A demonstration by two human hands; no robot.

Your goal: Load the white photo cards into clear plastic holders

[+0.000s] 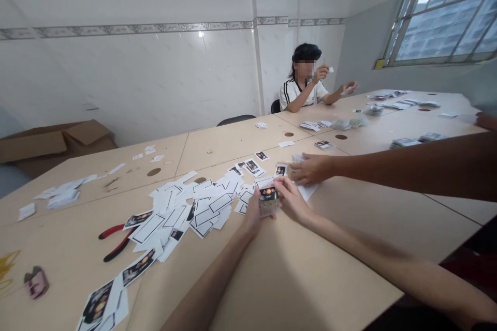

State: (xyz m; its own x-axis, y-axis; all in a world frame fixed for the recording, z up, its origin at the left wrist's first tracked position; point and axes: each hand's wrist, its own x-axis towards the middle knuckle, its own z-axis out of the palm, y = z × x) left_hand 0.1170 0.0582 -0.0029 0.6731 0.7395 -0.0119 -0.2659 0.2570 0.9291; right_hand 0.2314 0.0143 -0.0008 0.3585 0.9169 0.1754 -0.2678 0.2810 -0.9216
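Note:
A small clear packet (268, 208) with a black printed card, orange and white marks on it, is held above the table. My left hand (254, 213) grips it from the left, thumb along its edge. On the other side my right hand (292, 198) has its fingers closed at the packet's top right corner. Whether those fingers also pinch a separate card there I cannot make out. Just left of my hands lies a loose heap of white cards (212, 209) with black borders, some showing dark printed faces.
A co-worker's hand (309, 168) reaches in from the right, close beside my right hand. Red-and-black-handled pliers (120, 240) lie partly under the cards. Another person (305, 85) sits across the table (341, 238). Stacked packets (406, 142) stand at right, a cardboard box (58, 145) at left.

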